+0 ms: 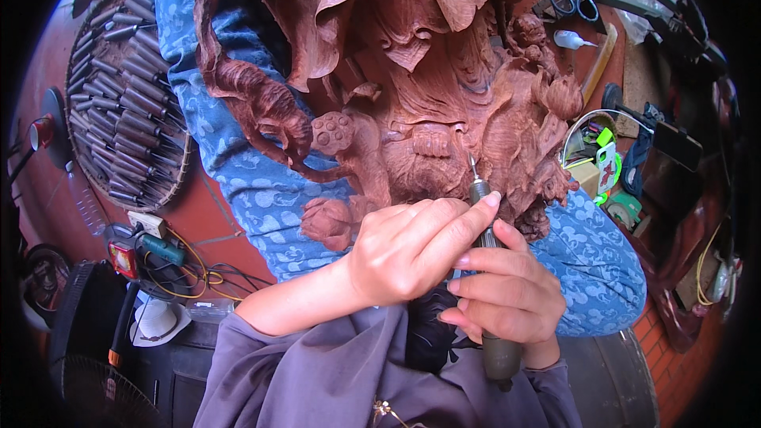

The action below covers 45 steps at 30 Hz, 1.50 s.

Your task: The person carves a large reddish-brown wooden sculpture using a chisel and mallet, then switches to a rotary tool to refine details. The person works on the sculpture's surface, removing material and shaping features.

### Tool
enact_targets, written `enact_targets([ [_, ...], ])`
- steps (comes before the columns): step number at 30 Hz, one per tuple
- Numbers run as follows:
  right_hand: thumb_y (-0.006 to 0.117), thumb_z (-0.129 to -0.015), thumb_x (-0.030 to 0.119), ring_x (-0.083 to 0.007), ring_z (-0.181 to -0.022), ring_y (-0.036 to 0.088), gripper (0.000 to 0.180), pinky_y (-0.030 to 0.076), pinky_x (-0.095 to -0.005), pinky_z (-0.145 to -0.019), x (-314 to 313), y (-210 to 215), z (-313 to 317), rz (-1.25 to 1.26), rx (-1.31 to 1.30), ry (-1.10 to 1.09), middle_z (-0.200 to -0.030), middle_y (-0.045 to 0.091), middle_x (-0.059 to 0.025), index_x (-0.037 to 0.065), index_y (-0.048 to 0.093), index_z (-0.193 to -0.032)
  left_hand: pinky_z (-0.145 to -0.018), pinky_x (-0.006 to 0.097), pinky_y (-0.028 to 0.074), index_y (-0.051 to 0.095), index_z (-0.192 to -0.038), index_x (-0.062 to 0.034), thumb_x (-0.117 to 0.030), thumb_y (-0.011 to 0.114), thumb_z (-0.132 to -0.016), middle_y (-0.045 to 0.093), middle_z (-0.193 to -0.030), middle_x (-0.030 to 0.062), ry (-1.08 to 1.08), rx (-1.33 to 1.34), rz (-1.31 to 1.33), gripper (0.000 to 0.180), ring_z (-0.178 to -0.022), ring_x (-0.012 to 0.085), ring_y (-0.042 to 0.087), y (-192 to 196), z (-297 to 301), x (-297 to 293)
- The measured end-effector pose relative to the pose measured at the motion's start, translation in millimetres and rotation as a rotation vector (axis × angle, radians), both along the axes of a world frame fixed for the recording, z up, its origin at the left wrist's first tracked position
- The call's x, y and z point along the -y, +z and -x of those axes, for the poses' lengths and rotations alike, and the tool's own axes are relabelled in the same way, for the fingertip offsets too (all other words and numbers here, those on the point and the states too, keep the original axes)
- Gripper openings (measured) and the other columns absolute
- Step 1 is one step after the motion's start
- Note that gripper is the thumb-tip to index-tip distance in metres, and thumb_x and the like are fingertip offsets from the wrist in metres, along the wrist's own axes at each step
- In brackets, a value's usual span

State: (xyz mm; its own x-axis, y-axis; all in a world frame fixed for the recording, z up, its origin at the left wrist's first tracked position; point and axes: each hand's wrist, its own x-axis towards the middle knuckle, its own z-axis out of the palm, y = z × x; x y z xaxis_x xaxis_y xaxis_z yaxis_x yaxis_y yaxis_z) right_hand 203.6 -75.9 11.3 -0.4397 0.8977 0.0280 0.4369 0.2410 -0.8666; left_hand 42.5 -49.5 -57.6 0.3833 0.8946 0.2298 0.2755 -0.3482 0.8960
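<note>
While the right hand (pixel 507 293) gripped the rotary tool (pixel 493 285), the left hand (pixel 412 250) closed round it, steadying its bit against the wood carving (pixel 412 95).

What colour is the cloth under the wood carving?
Blue with a paler mottled pattern, cloth clearest in the head view.

Reddish-brown wood carving (pixel 412 71) lies on blue cloth (pixel 254 174) with pale floral pattern.
</note>
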Motion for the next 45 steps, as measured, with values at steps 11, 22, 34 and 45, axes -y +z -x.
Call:
enact_targets([
  [11,0.081,-0.066,0.007,-0.026,-0.097,0.064,0.021,0.047,-0.0517,-0.098,-9,1,12,0.02,0.028,-0.02,-0.089,0.063,-0.0047,0.006,0.061,-0.072,-0.053,0.027,0.052,0.068,-0.102,0.004,-0.009,0.069,-0.068,0.066,-0.075,0.0104,0.01,-0.002,0.031,0.036,-0.062,0.0193,0.066,-3,5,-4],
  [22,0.079,-0.069,0.006,-0.0261,-0.096,0.064,0.02,0.045,-0.0519,-0.098,-16,-4,20,0.033,0.041,-0.047,-0.09,0.063,-0.0054,0.005,0.06,-0.075,-0.05,0.026,0.049,0.068,-0.102,0.0049,-0.004,0.066,-0.064,0.064,-0.071,0.0107,0.082,-0.012,0.075,0.039,-0.058,0.0188,0.063,-1,4,-9],
  [34,0.079,-0.069,0.006,-0.0266,-0.096,0.064,0.019,0.045,-0.0524,-0.097,-17,-5,22,0.037,0.045,-0.066,-0.09,0.063,-0.0056,0.005,0.061,-0.075,-0.048,0.027,0.047,0.068,-0.101,0.0049,-0.003,0.066,-0.062,0.063,-0.071,0.0105,0.094,-0.013,0.076,0.039,-0.056,0.0182,0.061,0,3,-12],
  [45,0.08,-0.068,0.006,-0.0272,-0.095,0.064,0.02,0.045,-0.0524,-0.097,-17,0,21,0.056,0.039,-0.071,-0.09,0.063,-0.0056,0.006,0.06,-0.074,-0.05,0.027,0.048,0.067,-0.101,0.0053,-0.002,0.067,-0.063,0.064,-0.073,0.0109,0.101,-0.003,0.084,0.038,-0.057,0.0188,0.061,2,2,-9],
])
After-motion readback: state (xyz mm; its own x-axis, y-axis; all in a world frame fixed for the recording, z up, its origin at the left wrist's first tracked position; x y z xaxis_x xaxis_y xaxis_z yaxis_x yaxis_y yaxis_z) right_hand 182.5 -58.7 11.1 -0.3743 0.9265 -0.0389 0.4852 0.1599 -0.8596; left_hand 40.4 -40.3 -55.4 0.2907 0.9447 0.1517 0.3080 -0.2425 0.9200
